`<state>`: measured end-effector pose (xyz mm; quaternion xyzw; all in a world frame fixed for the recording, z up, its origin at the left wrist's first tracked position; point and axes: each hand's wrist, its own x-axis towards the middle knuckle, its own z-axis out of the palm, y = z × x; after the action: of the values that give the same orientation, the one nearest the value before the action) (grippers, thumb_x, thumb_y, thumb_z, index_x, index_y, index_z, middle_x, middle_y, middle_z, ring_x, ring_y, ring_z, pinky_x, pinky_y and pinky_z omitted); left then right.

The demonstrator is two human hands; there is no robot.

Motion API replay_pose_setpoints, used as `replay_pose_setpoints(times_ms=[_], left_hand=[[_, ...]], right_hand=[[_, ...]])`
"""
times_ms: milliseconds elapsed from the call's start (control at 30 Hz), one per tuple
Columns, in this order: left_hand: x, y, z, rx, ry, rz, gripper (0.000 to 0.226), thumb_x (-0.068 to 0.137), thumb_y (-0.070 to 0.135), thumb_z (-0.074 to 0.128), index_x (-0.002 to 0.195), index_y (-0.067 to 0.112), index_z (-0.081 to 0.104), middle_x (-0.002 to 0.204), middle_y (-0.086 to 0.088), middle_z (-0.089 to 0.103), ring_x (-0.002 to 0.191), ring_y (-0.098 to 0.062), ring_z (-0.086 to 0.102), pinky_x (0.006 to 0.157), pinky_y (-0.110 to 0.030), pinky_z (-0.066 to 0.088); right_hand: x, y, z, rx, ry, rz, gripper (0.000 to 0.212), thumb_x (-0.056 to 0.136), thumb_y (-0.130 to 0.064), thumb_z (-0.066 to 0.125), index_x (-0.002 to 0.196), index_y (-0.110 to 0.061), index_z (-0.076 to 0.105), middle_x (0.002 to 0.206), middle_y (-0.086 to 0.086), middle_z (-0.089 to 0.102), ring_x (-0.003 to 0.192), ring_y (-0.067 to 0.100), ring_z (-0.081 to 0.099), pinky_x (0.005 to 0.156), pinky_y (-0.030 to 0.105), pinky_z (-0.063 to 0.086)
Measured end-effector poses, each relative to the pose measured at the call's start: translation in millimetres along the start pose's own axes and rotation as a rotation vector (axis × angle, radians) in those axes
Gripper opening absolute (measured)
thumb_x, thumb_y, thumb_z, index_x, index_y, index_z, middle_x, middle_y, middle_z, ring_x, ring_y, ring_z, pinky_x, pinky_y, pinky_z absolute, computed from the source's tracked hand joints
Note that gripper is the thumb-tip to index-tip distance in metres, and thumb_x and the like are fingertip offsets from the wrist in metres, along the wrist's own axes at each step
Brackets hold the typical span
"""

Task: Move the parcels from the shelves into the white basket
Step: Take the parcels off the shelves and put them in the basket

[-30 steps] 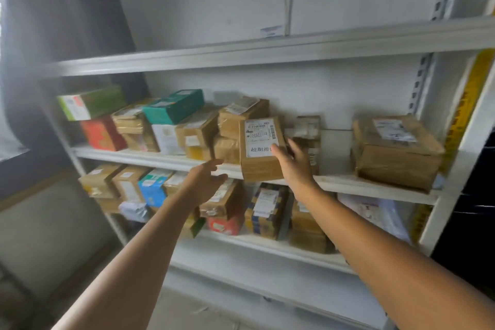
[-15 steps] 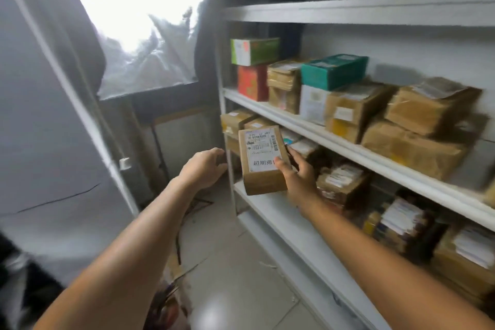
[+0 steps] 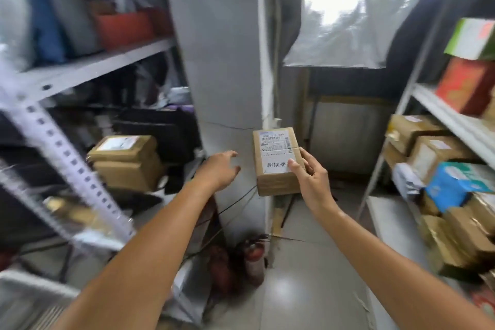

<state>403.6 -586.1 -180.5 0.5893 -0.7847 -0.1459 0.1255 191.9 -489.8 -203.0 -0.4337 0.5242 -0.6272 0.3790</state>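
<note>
Between shelves, right hand (image 3: 312, 182) gripping one parcel (image 3: 277, 161)

1. Parcel (image 3: 276, 161) sat in the right hand (image 3: 310, 177), just right of the left hand (image 3: 219, 171), before the pillar (image 3: 222, 61).
2. Left rack (image 3: 88, 67) and right rack (image 3: 455, 120) flanked them.
3. Extinguishers (image 3: 254, 260) stood on the floor (image 3: 308, 289) at the pillar's foot.

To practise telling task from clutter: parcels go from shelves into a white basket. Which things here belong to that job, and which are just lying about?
Job: parcel held in the right hand; open left hand; shelved parcels.
Lying about: fire extinguishers on the floor; orange tub; plastic sheet over the window.
</note>
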Motion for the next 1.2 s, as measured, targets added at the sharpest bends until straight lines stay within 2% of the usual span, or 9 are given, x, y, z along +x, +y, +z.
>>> replay_pose_setpoints(times_ms=[133,300,400,467,567,667,933,1100,1200], left_hand=[[-80.0,-55.8,-10.3,0.051,0.048,-0.226,0.044,0.089,0.036,0.054,0.132,0.027,0.05,0.127,-0.008,0.059,0.113,-0.03,0.056,0.089,-0.038,0.048],[-196.8,-129.9,-24.1,0.054,0.106,-0.501,0.041,0.093,0.029,0.053,0.131,0.014,0.051,0.127,-0.013,0.059,0.113,-0.032,0.056,0.09,-0.038,0.048],[-268.0,-175.2,-31.9,0.06,0.086,-0.67,0.042,0.095,0.033,0.05,0.136,0.021,0.046,0.119,-0.009,0.063,0.098,-0.029,0.062,0.073,-0.037,0.052],[-311.6,-203.4,-34.5,0.044,0.102,-0.77,0.043,0.095,0.034,0.05,0.137,0.024,0.044,0.116,-0.008,0.064,0.093,-0.028,0.062,0.065,-0.034,0.05],[-367.6,-245.5,-35.0,0.028,0.152,-0.877,0.043,0.093,0.036,0.053,0.135,0.025,0.048,0.128,-0.005,0.06,0.11,-0.027,0.058,0.086,-0.039,0.052],[-406.3,-292.4,-33.4,-0.026,0.158,-0.984,0.049,0.094,0.038,0.053,0.139,0.021,0.044,0.139,-0.004,0.052,0.125,-0.026,0.049,0.097,-0.037,0.045],[-452.5,-411.8,-20.6,-0.124,0.21,-1.11,0.045,0.095,0.034,0.048,0.138,0.023,0.045,0.134,-0.005,0.055,0.117,-0.025,0.054,0.09,-0.036,0.049],[-452.1,-482.7,3.9,-0.166,0.175,-1.175,0.047,0.097,0.034,0.047,0.142,0.021,0.041,0.14,-0.004,0.051,0.122,-0.024,0.052,0.094,-0.039,0.049],[-444.0,-525.1,27.5,-0.203,0.161,-1.226,0.049,0.096,0.033,0.048,0.143,0.021,0.039,0.141,-0.003,0.05,0.123,-0.023,0.051,0.094,-0.039,0.049]], right_hand=[[-25.1,13.3,41.3,0.012,-0.231,0.061,0.045,0.091,-0.02,0.065,0.135,-0.025,0.054,0.12,-0.005,0.068,0.105,0.006,0.065,0.091,0.027,0.051],[-76.7,23.0,114.7,0.036,-0.487,0.108,0.036,0.092,-0.025,0.065,0.124,-0.039,0.057,0.108,-0.019,0.071,0.098,-0.003,0.066,0.077,0.016,0.053],[-114.2,31.1,164.5,0.016,-0.622,0.121,0.03,0.091,-0.026,0.065,0.108,-0.05,0.06,0.101,-0.026,0.07,0.095,-0.007,0.065,0.073,0.011,0.05],[-141.2,41.1,198.4,-0.005,-0.719,0.136,0.028,0.091,-0.026,0.065,0.108,-0.049,0.062,0.106,-0.023,0.07,0.1,-0.002,0.064,0.081,0.017,0.05],[-180.3,58.2,251.9,-0.011,-0.857,0.159,0.03,0.091,-0.028,0.064,0.105,-0.055,0.063,0.107,-0.03,0.067,0.104,-0.003,0.062,0.082,0.019,0.048],[-212.8,76.7,308.0,-0.015,-0.93,0.221,0.033,0.091,-0.03,0.065,0.122,-0.041,0.061,0.115,-0.02,0.067,0.11,0.006,0.061,0.084,0.022,0.051],[-264.3,136.9,435.7,-0.088,-1.032,0.329,0.038,0.092,-0.026,0.063,0.128,-0.037,0.055,0.113,-0.019,0.063,0.09,-0.011,0.062,0.062,0.011,0.05],[-266.6,188.3,511.1,-0.14,-1.114,0.397,0.04,0.093,-0.028,0.063,0.129,-0.04,0.05,0.121,-0.015,0.06,0.105,0.0,0.059,0.083,0.026,0.054],[-261.7,227.1,562.6,-0.167,-1.171,0.429,0.042,0.093,-0.028,0.062,0.132,-0.038,0.049,0.115,-0.025,0.059,0.093,-0.015,0.059,0.069,0.01,0.05]])
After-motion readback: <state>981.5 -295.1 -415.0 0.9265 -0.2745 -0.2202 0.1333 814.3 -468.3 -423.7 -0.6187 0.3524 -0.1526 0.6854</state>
